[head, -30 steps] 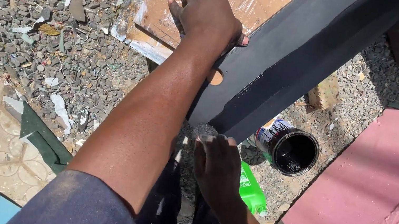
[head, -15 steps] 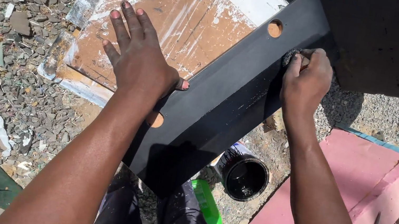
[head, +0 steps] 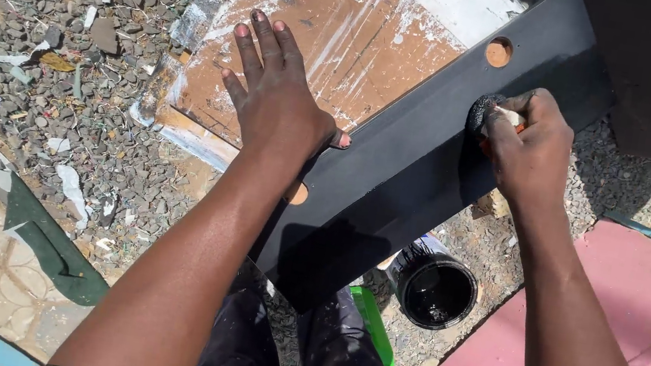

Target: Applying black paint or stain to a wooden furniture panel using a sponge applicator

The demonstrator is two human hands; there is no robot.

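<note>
Painting the black board (head: 396, 177) propped over gravel (head: 29, 75): left hand (head: 277, 106) spread flat, fingers released, bracing the brown panel (head: 341, 29); right hand (head: 528, 141) clenched on a brush (head: 486, 113) against the board, probably needing a reload from the paint can (head: 435, 289) below.

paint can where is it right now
In the head view the open paint can of black paint stands on the gravel at lower centre-right, just below the black board, between the green bottle and the pink slab.
</note>
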